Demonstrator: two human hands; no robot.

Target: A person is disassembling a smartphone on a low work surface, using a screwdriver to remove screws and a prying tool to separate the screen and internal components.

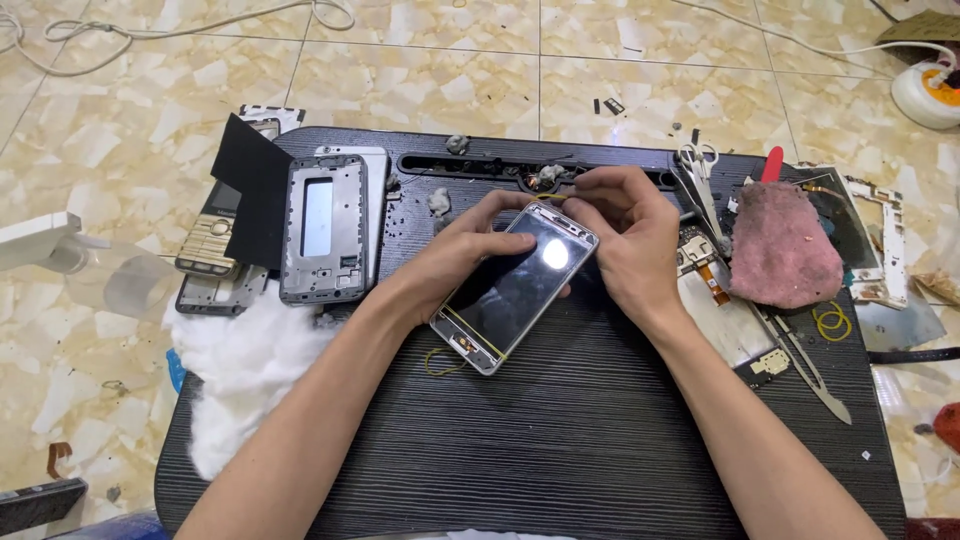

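I see both hands on 1 phone (515, 288) that lies tilted near the middle of the dark counter (560, 440), its glass catching a bright glare. My left hand (465, 250) grips the phone's left edge, thumb across the screen side, fingers curled beneath. My right hand (620, 235) is closed at the phone's top corner, fingertips pinched on a thin yellow band (553, 197) stretched there. A second yellow band (474, 334) wraps the phone's lower end.

Left of the hands, 1 grey phone frame (322, 230) lies flat, partly over a white phone (374, 200). Beside it stands a black sheet (250, 190), leaning over a gold keypad phone (208, 245). A white cotton wad (245, 365) spills over the counter's left edge.

On the right I see a pink rag (785, 245), scissors (705, 185) just left of it, tweezers (805, 365) below, and yellow rubber bands (832, 321) near the rag's lower edge. The floor (440, 80) is marbled tile with a white cable (180, 25) across it.
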